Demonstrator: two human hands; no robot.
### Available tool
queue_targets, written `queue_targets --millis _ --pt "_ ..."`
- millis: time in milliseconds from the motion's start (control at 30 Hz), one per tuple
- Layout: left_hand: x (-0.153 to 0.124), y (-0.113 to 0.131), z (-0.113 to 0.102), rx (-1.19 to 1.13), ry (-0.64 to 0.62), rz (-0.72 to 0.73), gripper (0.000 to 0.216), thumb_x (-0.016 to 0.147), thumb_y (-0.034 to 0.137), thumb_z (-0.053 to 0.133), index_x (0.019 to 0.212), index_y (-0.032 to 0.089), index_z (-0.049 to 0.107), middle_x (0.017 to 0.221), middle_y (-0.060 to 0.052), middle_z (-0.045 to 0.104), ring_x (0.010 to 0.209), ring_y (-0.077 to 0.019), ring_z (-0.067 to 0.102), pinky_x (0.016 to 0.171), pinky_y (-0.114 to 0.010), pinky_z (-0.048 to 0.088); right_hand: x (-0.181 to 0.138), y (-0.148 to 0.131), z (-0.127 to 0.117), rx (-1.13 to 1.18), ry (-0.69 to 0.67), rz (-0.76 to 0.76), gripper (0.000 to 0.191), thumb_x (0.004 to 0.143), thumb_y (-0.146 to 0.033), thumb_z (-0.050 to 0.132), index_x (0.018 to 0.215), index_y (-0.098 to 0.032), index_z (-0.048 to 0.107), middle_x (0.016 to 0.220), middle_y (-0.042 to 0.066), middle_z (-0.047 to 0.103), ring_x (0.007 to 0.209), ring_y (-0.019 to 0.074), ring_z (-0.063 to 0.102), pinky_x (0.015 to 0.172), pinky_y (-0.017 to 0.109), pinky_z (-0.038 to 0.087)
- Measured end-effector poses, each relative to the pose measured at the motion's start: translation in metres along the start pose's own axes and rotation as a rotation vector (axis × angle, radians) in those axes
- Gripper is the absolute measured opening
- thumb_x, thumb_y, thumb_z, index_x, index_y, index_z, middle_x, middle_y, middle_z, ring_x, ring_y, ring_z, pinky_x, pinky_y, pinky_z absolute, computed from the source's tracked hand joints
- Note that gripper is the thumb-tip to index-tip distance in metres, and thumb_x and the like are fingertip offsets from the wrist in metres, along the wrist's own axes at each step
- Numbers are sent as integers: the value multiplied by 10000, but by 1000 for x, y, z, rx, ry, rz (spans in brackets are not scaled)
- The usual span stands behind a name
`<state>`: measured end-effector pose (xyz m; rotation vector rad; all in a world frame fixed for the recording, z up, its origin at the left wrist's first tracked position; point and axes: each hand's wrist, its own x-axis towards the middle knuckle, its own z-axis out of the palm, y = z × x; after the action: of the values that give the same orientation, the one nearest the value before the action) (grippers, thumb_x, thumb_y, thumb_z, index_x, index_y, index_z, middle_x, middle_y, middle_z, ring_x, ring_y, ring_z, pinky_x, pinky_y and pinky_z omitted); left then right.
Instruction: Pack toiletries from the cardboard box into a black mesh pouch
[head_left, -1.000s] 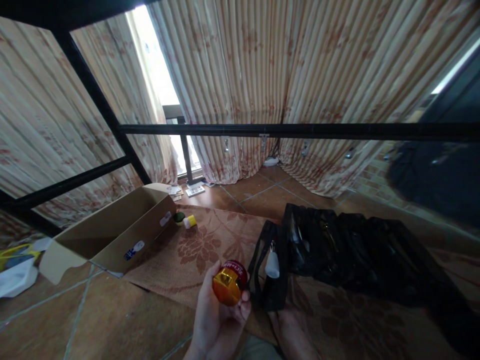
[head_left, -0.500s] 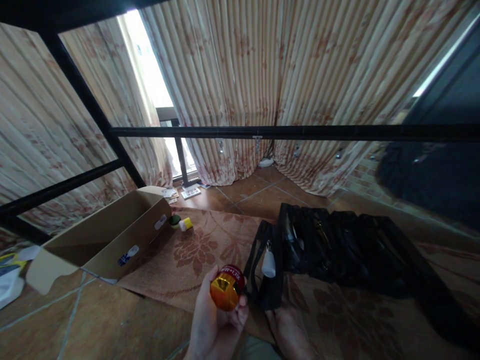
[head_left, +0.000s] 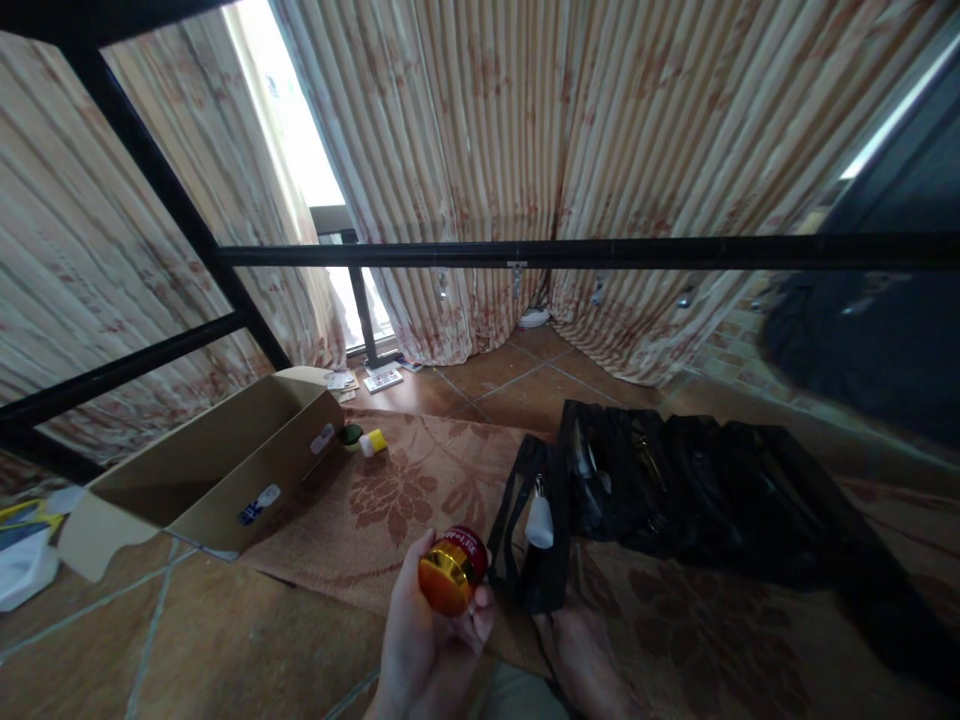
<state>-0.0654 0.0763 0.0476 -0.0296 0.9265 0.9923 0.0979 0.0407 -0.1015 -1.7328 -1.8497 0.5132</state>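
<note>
My left hand (head_left: 431, 635) is wrapped round a small jar (head_left: 454, 568) with a shiny gold lid and a dark red side with pale lettering. The lid faces me. Just right of it, my right hand (head_left: 581, 645) grips the near edge of a black organizer with a row of pockets (head_left: 686, 490); its fingertips are hidden behind the fabric. A white bottle with a silver top (head_left: 539, 518) sits in the nearest pocket. Dark, shiny items fill the other pockets, too dim to name.
A long open cardboard box (head_left: 255, 480) stands at left on a brown patterned mat (head_left: 442, 470). By its corner lie a green round item (head_left: 350, 434) and a yellow-and-white bottle (head_left: 373, 442). A black metal bar (head_left: 600, 252) crosses before patterned curtains (head_left: 465, 120).
The camera view has shifted slightly. The jar has tilted a little in my left hand, and my right hand stays at the organizer's edge.
</note>
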Motion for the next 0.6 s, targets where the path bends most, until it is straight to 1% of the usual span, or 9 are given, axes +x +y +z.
queue_targets --millis 100,200,233,333,400,467,600 --pt "7 1 -7 18 36 77 242 834 393 535 887 157 541 648 -25 582 468 -116 545 412 -193 426 -1 3 2 19 -8 13 334 941 -262 373 1099 -190 658 1108 111 656 961 200 656 803 257 496" --pt "20 7 -15 63 77 165 303 857 441 500 897 143 540 667 -36 596 490 -121 564 401 -186 422 -2 2 1 20 -8 16 326 938 -261 377 1073 -186 664 1077 108 662 956 199 656 792 253 493" --pt "25 9 -19 78 72 188 317 861 452 492 898 141 544 685 -41 605 506 -125 577 400 -188 423 -2 1 0 14 -7 18 319 936 -259 382 1053 -188 671 1061 102 667 952 199 656 794 254 493" --pt "40 12 -30 146 72 251 286 828 421 559 915 149 558 730 -32 620 538 -121 596 416 -185 428 -1 -2 -3 -8 -2 24 301 930 -245 398 1023 -197 680 1040 89 675 948 196 657 800 258 492" --pt "50 11 -37 228 116 293 269 772 368 645 913 156 560 703 -5 603 514 -95 574 422 -167 411 -1 -3 -4 -31 13 13 290 920 -230 415 1039 -195 677 1068 94 669 959 197 653 802 256 493" --pt "59 9 -43 329 157 339 302 717 348 706 898 160 554 655 23 569 487 -73 543 426 -152 387 0 -5 -5 -54 28 3 287 910 -214 428 1055 -196 675 1076 94 669 964 197 650 795 251 495" --pt "79 6 -56 577 261 475 438 675 492 700 926 161 560 597 41 531 432 -83 494 408 -182 356 0 -7 -7 -75 51 4 290 895 -185 442 1075 -190 670 1103 101 664 957 189 652 817 245 491"
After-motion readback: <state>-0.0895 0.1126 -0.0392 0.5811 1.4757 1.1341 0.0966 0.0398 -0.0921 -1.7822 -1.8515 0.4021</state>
